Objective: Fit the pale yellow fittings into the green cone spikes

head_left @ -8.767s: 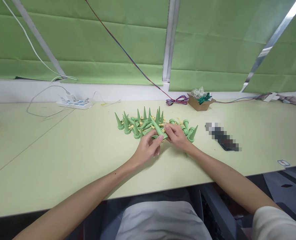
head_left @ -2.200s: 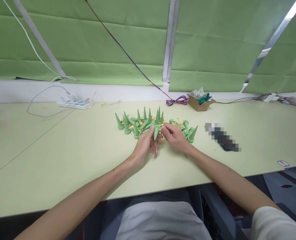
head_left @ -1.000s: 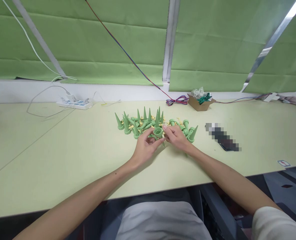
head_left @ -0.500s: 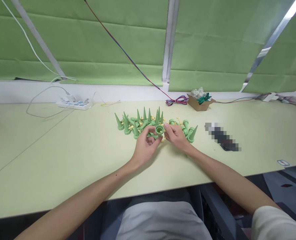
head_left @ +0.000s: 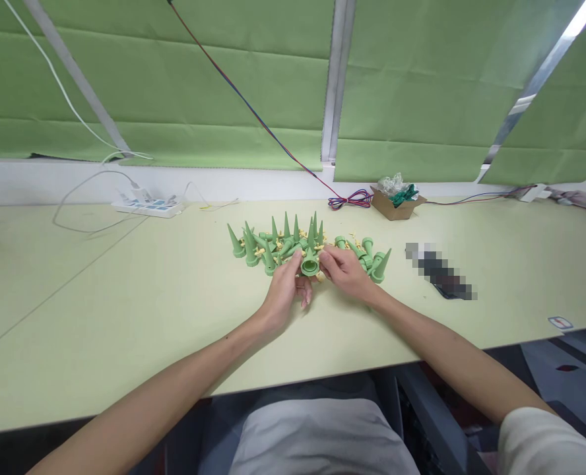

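Head camera view: above the near part of a pale counter (head_left: pixel 174 297), a green cone (head_left: pixel 310 266) is held by the left hand (head_left: pixel 282 289), its hollow round end turned toward the camera. By the left thumb the rim is pressed at one side, while the other fingers are curled loosely below. The right hand (head_left: pixel 350 272) is set close against the opposite side, thumb and fingertips drawn together; whether a small part is pinched there cannot be told.

The cone could be slipped or rolled out of the light left grip, it is judged, if it were pushed hard from the right. A small part, if any is pinched, could be dropped and lost among the yellow pieces (head_left: pixel 260 251), since the work is done so near them. Upright cones (head_left: pixel 250 247) just beyond could be toppled by a brushed knuckle.

The cone lies between the two hands, raised in front of the pile, where more cones are strewn upright and on their sides. Farther off, a brown box (head_left: pixel 394 208) is seen by the wall, beside a coiled cable (head_left: pixel 351 199).
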Action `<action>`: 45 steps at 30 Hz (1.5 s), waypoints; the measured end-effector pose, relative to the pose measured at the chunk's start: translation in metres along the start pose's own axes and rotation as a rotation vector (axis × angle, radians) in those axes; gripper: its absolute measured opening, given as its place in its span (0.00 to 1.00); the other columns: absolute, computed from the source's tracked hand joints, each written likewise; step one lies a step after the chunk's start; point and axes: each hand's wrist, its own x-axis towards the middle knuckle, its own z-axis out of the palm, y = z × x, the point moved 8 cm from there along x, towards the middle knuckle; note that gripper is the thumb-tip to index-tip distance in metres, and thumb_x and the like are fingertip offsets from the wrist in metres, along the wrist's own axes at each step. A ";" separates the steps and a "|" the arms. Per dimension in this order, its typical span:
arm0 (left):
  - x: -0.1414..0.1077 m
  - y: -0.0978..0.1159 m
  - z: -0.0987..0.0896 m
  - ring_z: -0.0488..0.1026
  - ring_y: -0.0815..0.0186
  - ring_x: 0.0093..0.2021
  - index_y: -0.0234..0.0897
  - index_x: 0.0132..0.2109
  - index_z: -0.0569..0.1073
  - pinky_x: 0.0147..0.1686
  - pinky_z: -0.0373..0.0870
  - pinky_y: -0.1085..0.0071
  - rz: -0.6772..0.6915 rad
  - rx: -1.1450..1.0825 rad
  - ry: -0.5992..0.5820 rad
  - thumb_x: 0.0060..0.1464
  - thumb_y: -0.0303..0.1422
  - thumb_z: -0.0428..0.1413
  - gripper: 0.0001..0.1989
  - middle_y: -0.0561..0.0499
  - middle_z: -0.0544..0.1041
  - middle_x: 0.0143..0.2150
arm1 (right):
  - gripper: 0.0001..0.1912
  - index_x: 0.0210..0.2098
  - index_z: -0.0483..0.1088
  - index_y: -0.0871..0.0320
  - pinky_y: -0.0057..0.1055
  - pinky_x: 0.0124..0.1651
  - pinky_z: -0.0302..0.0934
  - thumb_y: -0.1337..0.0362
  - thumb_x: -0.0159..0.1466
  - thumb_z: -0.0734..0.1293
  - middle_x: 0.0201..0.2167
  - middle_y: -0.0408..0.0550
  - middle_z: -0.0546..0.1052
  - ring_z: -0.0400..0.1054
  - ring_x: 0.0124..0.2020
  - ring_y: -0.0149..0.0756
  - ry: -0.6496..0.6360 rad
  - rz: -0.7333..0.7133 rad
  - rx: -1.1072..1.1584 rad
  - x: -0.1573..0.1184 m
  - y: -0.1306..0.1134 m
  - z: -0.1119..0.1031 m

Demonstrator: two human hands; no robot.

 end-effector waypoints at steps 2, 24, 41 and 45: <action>0.000 -0.001 0.000 0.65 0.72 0.16 0.35 0.33 0.70 0.13 0.59 0.73 -0.006 -0.015 -0.008 0.61 0.54 0.51 0.25 0.51 0.71 0.27 | 0.25 0.24 0.56 0.55 0.30 0.30 0.52 0.48 0.72 0.55 0.19 0.39 0.63 0.55 0.22 0.30 -0.033 -0.013 -0.005 0.000 -0.003 0.002; -0.007 0.016 0.002 0.62 0.74 0.17 0.38 0.30 0.64 0.15 0.57 0.75 0.129 0.180 -0.024 0.55 0.45 0.63 0.19 0.59 0.61 0.20 | 0.28 0.22 0.54 0.54 0.30 0.26 0.49 0.43 0.72 0.54 0.15 0.39 0.59 0.54 0.20 0.30 -0.044 0.049 0.091 -0.001 0.009 0.003; -0.008 0.020 -0.006 0.62 0.74 0.24 0.36 0.33 0.71 0.23 0.59 0.73 0.348 0.518 0.117 0.55 0.40 0.63 0.12 0.52 0.65 0.36 | 0.30 0.16 0.49 0.54 0.32 0.24 0.46 0.46 0.71 0.55 0.12 0.39 0.55 0.48 0.18 0.29 -0.010 0.122 -0.003 0.002 0.010 0.002; -0.011 0.024 -0.005 0.62 0.74 0.24 0.37 0.35 0.73 0.23 0.59 0.73 0.385 0.547 0.124 0.55 0.38 0.62 0.10 0.51 0.66 0.38 | 0.30 0.16 0.49 0.54 0.31 0.24 0.48 0.48 0.71 0.56 0.11 0.38 0.55 0.48 0.17 0.28 -0.015 0.147 0.027 0.002 0.010 0.002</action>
